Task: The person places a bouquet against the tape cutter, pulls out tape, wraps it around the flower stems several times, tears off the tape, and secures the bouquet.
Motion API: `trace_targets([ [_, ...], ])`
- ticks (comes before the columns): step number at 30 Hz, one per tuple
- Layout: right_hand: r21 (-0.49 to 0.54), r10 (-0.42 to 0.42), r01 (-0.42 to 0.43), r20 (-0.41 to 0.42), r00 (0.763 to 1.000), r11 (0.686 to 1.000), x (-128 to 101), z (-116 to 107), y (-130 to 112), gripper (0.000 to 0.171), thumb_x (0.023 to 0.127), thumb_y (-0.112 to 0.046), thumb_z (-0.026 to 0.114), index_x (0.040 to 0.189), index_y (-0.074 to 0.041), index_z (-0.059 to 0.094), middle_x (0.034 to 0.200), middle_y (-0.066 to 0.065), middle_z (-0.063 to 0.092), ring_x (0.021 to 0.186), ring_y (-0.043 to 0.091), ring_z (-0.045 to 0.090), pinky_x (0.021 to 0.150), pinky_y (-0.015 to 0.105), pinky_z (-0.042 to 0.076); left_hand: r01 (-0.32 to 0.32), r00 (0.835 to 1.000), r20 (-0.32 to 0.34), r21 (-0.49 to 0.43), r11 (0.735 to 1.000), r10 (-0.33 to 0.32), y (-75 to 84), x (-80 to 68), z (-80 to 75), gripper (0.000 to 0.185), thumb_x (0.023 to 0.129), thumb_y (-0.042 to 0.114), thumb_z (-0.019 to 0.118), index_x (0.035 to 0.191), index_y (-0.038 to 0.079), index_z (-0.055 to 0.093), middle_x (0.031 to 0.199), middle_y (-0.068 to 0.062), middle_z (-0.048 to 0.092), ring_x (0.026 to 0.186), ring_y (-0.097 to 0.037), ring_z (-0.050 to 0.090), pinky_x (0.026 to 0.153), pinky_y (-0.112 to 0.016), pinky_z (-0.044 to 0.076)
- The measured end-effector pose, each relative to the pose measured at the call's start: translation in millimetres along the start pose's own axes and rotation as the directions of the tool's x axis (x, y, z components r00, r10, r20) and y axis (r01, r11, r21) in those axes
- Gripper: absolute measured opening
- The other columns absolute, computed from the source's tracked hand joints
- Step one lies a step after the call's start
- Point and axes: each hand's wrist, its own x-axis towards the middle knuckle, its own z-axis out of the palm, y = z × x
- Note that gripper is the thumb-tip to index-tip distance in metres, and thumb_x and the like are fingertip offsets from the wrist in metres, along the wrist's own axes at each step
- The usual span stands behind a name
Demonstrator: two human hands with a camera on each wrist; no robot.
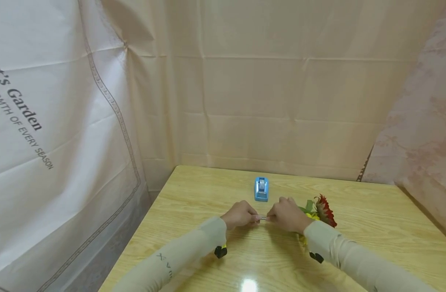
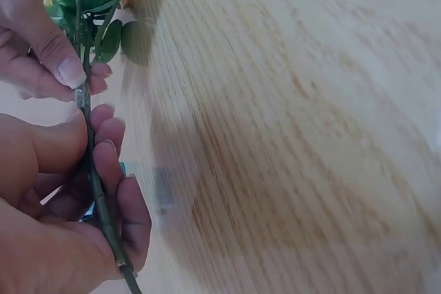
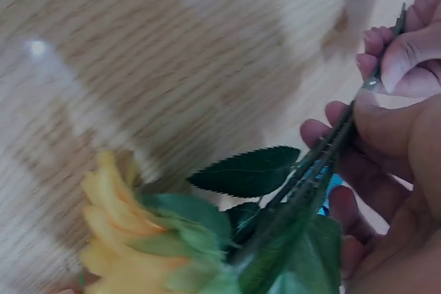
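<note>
Artificial flowers with green stems (image 2: pixel 100 201) lie bunched together across both hands. My left hand (image 1: pixel 241 213) grips the lower stems between thumb and curled fingers. Closer to the blooms, my right hand (image 1: pixel 288 215) pinches the same stems, its thumb almost meeting the left one. Clear shiny tape (image 2: pixel 83 97) wraps the stems between the two thumbs. A yellow flower (image 3: pixel 131 232) and a serrated green leaf (image 3: pixel 244 171) show large in the right wrist view. The red flower (image 1: pixel 326 211) sticks out to the right of my right hand, which partly hides the bunch.
A blue tape dispenser (image 1: pixel 261 194) stands on the wood-grain table (image 1: pixel 208 184) just beyond the hands. Beige cloth (image 1: pixel 252 89) hangs behind the table, with a printed white cloth (image 1: pixel 54 121) on the left and a patterned one (image 1: pixel 423 134) on the right.
</note>
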Motion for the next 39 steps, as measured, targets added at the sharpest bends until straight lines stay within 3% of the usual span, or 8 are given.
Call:
trace_targets([
  [6, 0.061, 0.092, -0.098, 0.096, 0.991, 0.993, 4.4, -0.2, -0.7, 0.009, 0.093, -0.019, 0.077, 0.092, -0.012, 0.084, 0.088, -0.003, 0.077, 0.072, 0.016, 0.042, 0.067, 0.036, 0.027, -0.038, 0.999, -0.036, 0.065, 0.997, 0.04, -1.3, 2.7, 3.6, 0.014, 0.096, 0.018, 0.074, 0.091, 0.009, 0.083, 0.09, 0.002, 0.077, 0.077, -0.01, 0.069, 0.073, -0.027, 0.056],
  [10, 0.053, 0.109, -0.116, 0.109, 0.988, 0.992, 4.9, 0.7, -1.7, 0.009, 0.093, -0.018, 0.077, 0.092, -0.011, 0.084, 0.089, -0.002, 0.077, 0.073, 0.016, 0.042, 0.068, 0.036, 0.03, -0.053, 0.998, -0.037, 0.074, 0.996, 0.055, -2.7, 3.6, 5.5, 0.014, 0.096, 0.018, 0.073, 0.096, 0.008, 0.083, 0.092, 0.002, 0.078, 0.079, -0.011, 0.072, 0.075, -0.03, 0.059],
  [21, -0.024, 0.014, -0.015, -0.038, 0.999, 1.0, 0.9, 4.9, 2.9, 0.009, 0.089, -0.022, 0.082, 0.092, -0.014, 0.085, 0.085, -0.005, 0.077, 0.066, 0.011, 0.032, 0.065, 0.03, 0.022, -0.092, 0.995, -0.035, 0.106, 0.99, 0.096, -5.1, 8.0, 6.6, 0.012, 0.096, 0.015, 0.074, 0.097, 0.007, 0.083, 0.087, 0.002, 0.078, 0.078, -0.008, 0.07, 0.076, -0.028, 0.057],
  [28, -0.1, -0.07, 0.056, -0.141, 0.988, 0.993, -1.1, 7.6, 2.6, 0.006, 0.082, -0.019, 0.088, 0.086, -0.015, 0.085, 0.072, -0.01, 0.071, 0.066, 0.01, 0.022, 0.064, 0.029, 0.017, -0.075, 0.997, 0.02, 0.136, 0.988, 0.073, -6.1, 9.3, 3.2, 0.021, 0.103, 0.02, 0.065, 0.098, 0.008, 0.081, 0.084, 0.003, 0.073, 0.07, -0.009, 0.056, 0.064, -0.025, 0.047],
  [35, -0.141, -0.084, 0.064, -0.142, 0.986, 0.988, 0.8, 10.4, 3.3, 0.009, 0.082, -0.021, 0.089, 0.086, -0.014, 0.085, 0.067, -0.012, 0.064, 0.067, 0.012, 0.022, 0.064, 0.03, 0.018, -0.06, 0.995, 0.082, 0.147, 0.987, 0.049, -4.5, 8.7, 0.7, 0.029, 0.107, 0.021, 0.057, 0.095, 0.007, 0.079, 0.081, 0.001, 0.07, 0.064, -0.011, 0.051, 0.058, -0.023, 0.043],
  [39, -0.148, -0.091, 0.069, -0.145, 0.985, 0.987, 1.2, 10.5, 2.5, 0.009, 0.082, -0.022, 0.088, 0.087, -0.015, 0.085, 0.067, -0.012, 0.064, 0.067, 0.012, 0.021, 0.064, 0.031, 0.017, -0.085, 0.995, 0.061, 0.176, 0.981, 0.075, -4.3, 9.5, -0.1, 0.024, 0.105, 0.02, 0.061, 0.093, 0.009, 0.08, 0.08, 0.003, 0.07, 0.07, -0.009, 0.057, 0.064, -0.023, 0.047],
])
